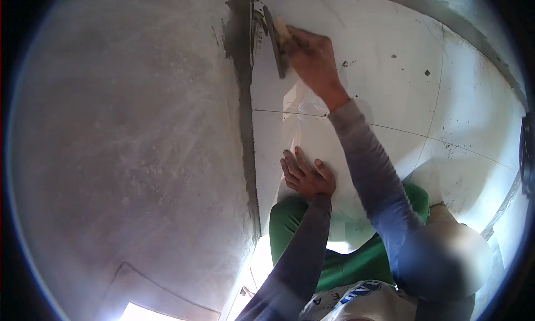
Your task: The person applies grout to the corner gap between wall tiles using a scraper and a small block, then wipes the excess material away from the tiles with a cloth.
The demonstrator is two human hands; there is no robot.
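Observation:
My right hand [313, 62] reaches far forward and grips a trowel [277, 42] by its pale wooden handle. The trowel's dark blade lies against the edge of a glossy white floor tile [384, 59], beside a strip of grey mortar [242, 59]. My left hand [305, 176] rests flat on the nearer white tile [312, 137], fingers spread, holding nothing. Both forearms wear grey-blue sleeves. My green trousers [345, 259] show below the arms.
Bare grey cement floor [122, 142] fills the left half. Laid white tiles [468, 170] with thin joints and small dark mortar specks cover the right. A band of grey mortar runs along the tile edge between them. A bright patch of light [150, 312] lies at the bottom left.

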